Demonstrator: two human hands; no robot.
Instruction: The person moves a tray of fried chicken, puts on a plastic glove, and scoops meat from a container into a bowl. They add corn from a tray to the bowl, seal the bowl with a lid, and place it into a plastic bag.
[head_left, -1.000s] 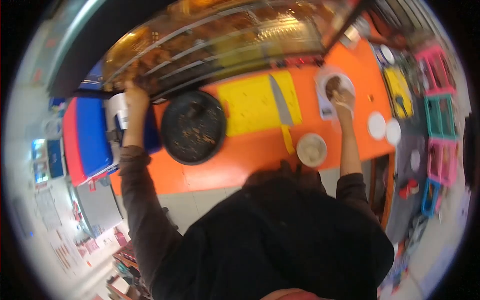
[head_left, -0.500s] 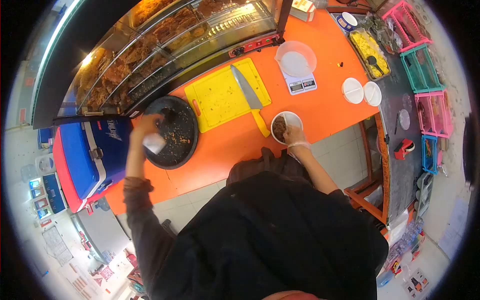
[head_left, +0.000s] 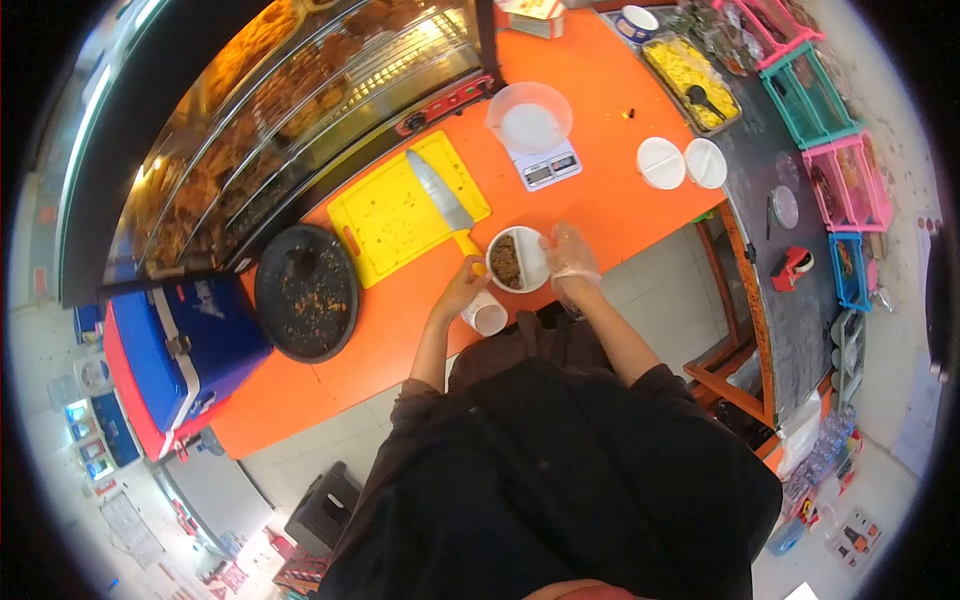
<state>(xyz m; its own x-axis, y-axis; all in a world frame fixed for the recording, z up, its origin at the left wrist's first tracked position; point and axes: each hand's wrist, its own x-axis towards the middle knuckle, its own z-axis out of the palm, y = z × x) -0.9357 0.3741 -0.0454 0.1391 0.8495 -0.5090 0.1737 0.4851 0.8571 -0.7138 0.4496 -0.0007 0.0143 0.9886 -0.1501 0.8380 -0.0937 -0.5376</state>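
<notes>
A round white bowl (head_left: 533, 262) with a divider stands near the table's front edge, brown minced food (head_left: 505, 262) in its left compartment. Close to its left rim, my left hand (head_left: 462, 290) is closed around a white paper cup (head_left: 487, 316), whose mouth faces me. My right hand (head_left: 572, 258), in a clear plastic glove, is at the bowl's right rim, fingers loosely apart, holding nothing I can see. Beyond the bowl, a knife (head_left: 437, 188) lies on a yellow cutting board (head_left: 388, 215), its yellow handle reaching towards my left hand.
A black stone mortar dish (head_left: 310, 310) with crumbs sits left, near a blue cooler (head_left: 205, 335). Behind stands a glass food display (head_left: 330, 110). A scale (head_left: 548, 167) bears a clear bowl (head_left: 530, 115). Two white lids (head_left: 661, 163) and a tray of yellow food (head_left: 690, 80) are right.
My left hand has moved right from the black dish to the bowl's left side, with the white cup. My right hand has come out of the bowl to its right rim. The view has shifted.
</notes>
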